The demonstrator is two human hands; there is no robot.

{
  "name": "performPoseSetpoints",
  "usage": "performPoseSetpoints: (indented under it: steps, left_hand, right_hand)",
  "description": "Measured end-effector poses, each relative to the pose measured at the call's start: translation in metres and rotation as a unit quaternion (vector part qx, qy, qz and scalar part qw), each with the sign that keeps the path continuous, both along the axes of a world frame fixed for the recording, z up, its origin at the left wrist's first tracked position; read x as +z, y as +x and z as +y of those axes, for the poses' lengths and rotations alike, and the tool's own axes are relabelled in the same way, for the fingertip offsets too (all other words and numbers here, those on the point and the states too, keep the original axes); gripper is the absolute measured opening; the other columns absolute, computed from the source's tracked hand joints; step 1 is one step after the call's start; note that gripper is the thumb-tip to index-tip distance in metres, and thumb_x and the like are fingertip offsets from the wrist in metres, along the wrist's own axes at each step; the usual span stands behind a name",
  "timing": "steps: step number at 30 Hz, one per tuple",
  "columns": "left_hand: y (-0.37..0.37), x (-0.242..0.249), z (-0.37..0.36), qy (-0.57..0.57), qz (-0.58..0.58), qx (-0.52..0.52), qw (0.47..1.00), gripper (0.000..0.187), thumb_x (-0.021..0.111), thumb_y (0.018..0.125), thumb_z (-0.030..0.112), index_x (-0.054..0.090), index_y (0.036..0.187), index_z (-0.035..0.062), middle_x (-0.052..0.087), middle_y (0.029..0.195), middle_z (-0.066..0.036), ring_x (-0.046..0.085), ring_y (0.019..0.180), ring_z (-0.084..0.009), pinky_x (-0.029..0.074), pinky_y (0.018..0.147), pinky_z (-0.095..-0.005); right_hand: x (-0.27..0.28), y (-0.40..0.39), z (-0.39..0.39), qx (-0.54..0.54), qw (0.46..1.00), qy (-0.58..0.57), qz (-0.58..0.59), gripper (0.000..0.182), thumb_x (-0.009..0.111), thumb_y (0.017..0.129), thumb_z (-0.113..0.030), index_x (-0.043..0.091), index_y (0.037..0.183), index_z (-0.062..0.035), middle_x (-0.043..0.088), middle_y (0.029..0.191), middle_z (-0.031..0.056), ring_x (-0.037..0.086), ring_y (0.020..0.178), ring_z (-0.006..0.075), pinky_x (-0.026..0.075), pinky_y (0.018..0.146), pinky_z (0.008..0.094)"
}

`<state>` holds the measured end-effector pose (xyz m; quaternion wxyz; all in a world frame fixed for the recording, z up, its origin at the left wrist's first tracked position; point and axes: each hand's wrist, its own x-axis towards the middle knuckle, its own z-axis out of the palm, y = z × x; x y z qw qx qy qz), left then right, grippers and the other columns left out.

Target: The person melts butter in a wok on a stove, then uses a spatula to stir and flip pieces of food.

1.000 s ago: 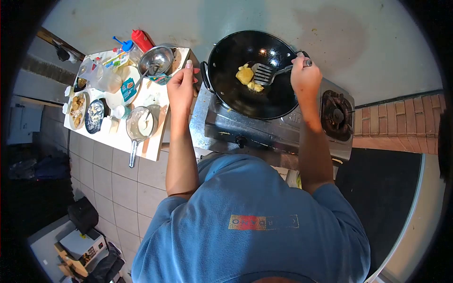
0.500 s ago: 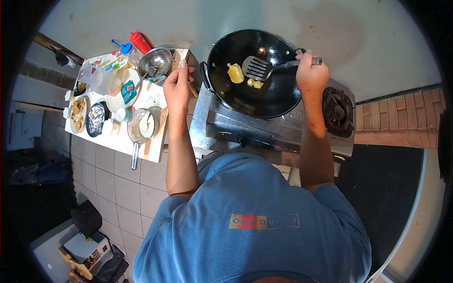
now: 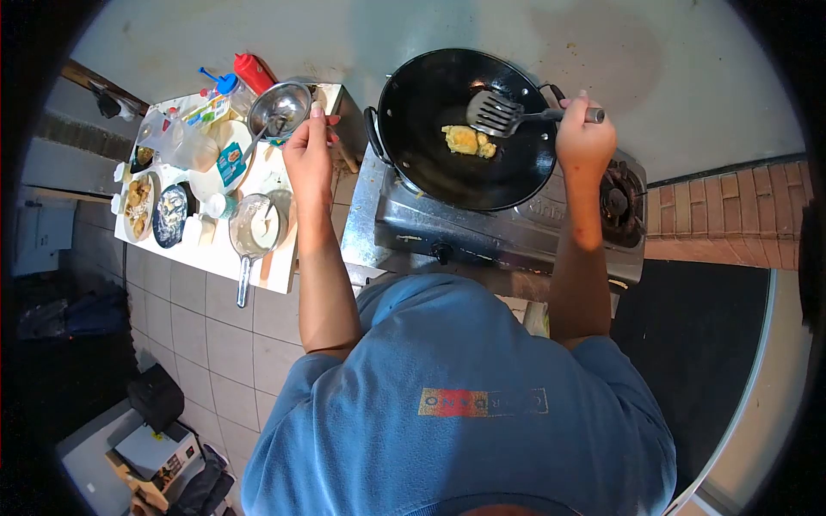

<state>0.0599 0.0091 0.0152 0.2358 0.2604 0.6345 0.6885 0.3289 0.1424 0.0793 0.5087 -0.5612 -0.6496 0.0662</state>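
Note:
My right hand (image 3: 587, 138) is closed round the handle of a slotted spatula (image 3: 496, 114), whose head hangs over a black wok (image 3: 430, 181) on the stove. Just below the spatula head, yellow battered food (image 3: 465, 140) lies in the wok as a larger piece with a smaller one against it. My left hand (image 3: 310, 155) is raised between the wok and the side table, thumb and fingers pressed together. Whether anything small is pinched there cannot be made out. Beside its fingertips sits a steel bowl (image 3: 282, 105) with a utensil in it.
The side table (image 3: 178, 255) at left holds a strainer or pan of white batter (image 3: 255, 225), a dark plate of white coating (image 3: 174, 215), a plate of food pieces (image 3: 140, 206), a red bottle (image 3: 255, 74) and containers. A second burner (image 3: 616, 203) is right of the wok.
The spatula and my right hand have moved right and slightly up. The yellow food has shifted right, its pieces now together. My left hand has moved slightly left.

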Motion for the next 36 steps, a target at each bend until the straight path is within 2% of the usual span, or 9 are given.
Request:
performPoseSetpoints:
  steps: [4, 6, 12, 16, 18, 24, 30, 32, 36]
  left_hand:
    - [-0.003, -0.004, 0.001, 0.009, -0.009, -0.005, 1.000, 0.039, 0.054, 0.090, 0.037, 0.067, 0.080, 0.0010, 0.051, 0.063, 0.002, 0.044, 0.063, -0.0060, 0.035, 0.061, -0.0212]
    - [-0.001, -0.001, 0.000, -0.002, -0.012, -0.002, 1.000, 0.040, 0.054, 0.090, 0.037, 0.067, 0.080, 0.0010, 0.051, 0.063, 0.002, 0.043, 0.063, -0.0059, 0.035, 0.061, -0.0211]
    - [-0.002, -0.010, 0.003, -0.002, 0.004, -0.014, 1.000, 0.040, 0.053, 0.091, 0.037, 0.067, 0.081, 0.0010, 0.051, 0.063, 0.002, 0.043, 0.063, -0.0057, 0.034, 0.060, -0.0206]
    - [0.004, -0.005, 0.003, -0.027, 0.001, -0.025, 0.999, 0.040, 0.053, 0.091, 0.038, 0.067, 0.082, 0.0011, 0.050, 0.062, 0.002, 0.042, 0.062, -0.0054, 0.033, 0.059, -0.0204]
    - [0.004, -0.008, 0.004, -0.025, 0.008, -0.027, 0.999, 0.041, 0.053, 0.090, 0.038, 0.067, 0.082, 0.0012, 0.050, 0.062, 0.002, 0.042, 0.062, -0.0053, 0.033, 0.058, -0.0202]
    - [0.001, -0.007, 0.002, -0.020, 0.010, -0.023, 0.999, 0.041, 0.054, 0.090, 0.040, 0.067, 0.082, 0.0014, 0.051, 0.063, 0.002, 0.042, 0.062, -0.0057, 0.032, 0.059, -0.0202]
    - [0.003, -0.008, 0.007, -0.010, 0.018, -0.031, 0.999, 0.039, 0.054, 0.090, 0.037, 0.067, 0.081, 0.0010, 0.051, 0.063, 0.002, 0.043, 0.063, -0.0058, 0.034, 0.060, -0.0206]
    - [0.004, -0.008, 0.007, 0.000, 0.020, -0.040, 0.999, 0.039, 0.054, 0.090, 0.037, 0.067, 0.081, 0.0009, 0.051, 0.063, 0.002, 0.043, 0.063, -0.0058, 0.034, 0.060, -0.0208]
    - [0.002, -0.007, 0.003, -0.014, 0.003, -0.039, 0.999, 0.039, 0.054, 0.090, 0.036, 0.067, 0.081, 0.0006, 0.051, 0.062, 0.002, 0.044, 0.064, -0.0063, 0.035, 0.062, -0.0215]
  right_hand:
    - [-0.006, 0.007, 0.004, -0.042, 0.996, 0.029, -0.076, 0.033, 0.050, 0.085, -0.026, 0.062, 0.065, -0.0021, 0.059, 0.060, 0.0180, 0.059, 0.059, 0.0371, 0.046, 0.056, 0.0425]
    - [-0.005, 0.006, -0.004, -0.023, 0.993, 0.063, -0.102, 0.032, 0.052, 0.084, -0.023, 0.058, 0.061, -0.0020, 0.054, 0.055, 0.0190, 0.056, 0.054, 0.0393, 0.044, 0.051, 0.0441]
    - [-0.018, -0.002, -0.010, 0.028, 0.989, 0.109, -0.100, 0.029, 0.055, 0.083, -0.020, 0.055, 0.060, -0.0029, 0.053, 0.053, 0.0178, 0.054, 0.051, 0.0382, 0.043, 0.048, 0.0424]
    - [-0.032, -0.008, -0.008, 0.045, 0.988, 0.101, -0.103, 0.027, 0.056, 0.084, -0.021, 0.059, 0.063, -0.0037, 0.053, 0.053, 0.0171, 0.055, 0.051, 0.0376, 0.043, 0.048, 0.0419]
    - [-0.032, -0.013, -0.010, 0.068, 0.994, 0.082, -0.036, 0.025, 0.055, 0.085, -0.021, 0.061, 0.066, -0.0047, 0.054, 0.055, 0.0168, 0.057, 0.053, 0.0367, 0.044, 0.049, 0.0413]
    - [-0.010, -0.003, -0.025, 0.045, 0.996, 0.064, -0.038, 0.028, 0.054, 0.086, -0.022, 0.063, 0.067, -0.0048, 0.059, 0.059, 0.0149, 0.060, 0.058, 0.0339, 0.046, 0.051, 0.0385]
    - [-0.027, -0.009, -0.020, 0.071, 0.993, 0.085, -0.037, 0.024, 0.056, 0.085, -0.020, 0.064, 0.069, -0.0042, 0.060, 0.059, 0.0139, 0.061, 0.057, 0.0324, 0.046, 0.051, 0.0356]
    - [-0.027, -0.013, -0.020, 0.081, 0.996, -0.016, -0.023, 0.025, 0.056, 0.085, -0.021, 0.065, 0.070, -0.0044, 0.060, 0.060, 0.0141, 0.062, 0.058, 0.0316, 0.047, 0.052, 0.0352]
    - [-0.022, -0.008, -0.019, 0.062, 0.998, 0.006, 0.008, 0.025, 0.055, 0.086, -0.022, 0.066, 0.072, -0.0044, 0.062, 0.062, 0.0143, 0.063, 0.060, 0.0302, 0.048, 0.054, 0.0346]
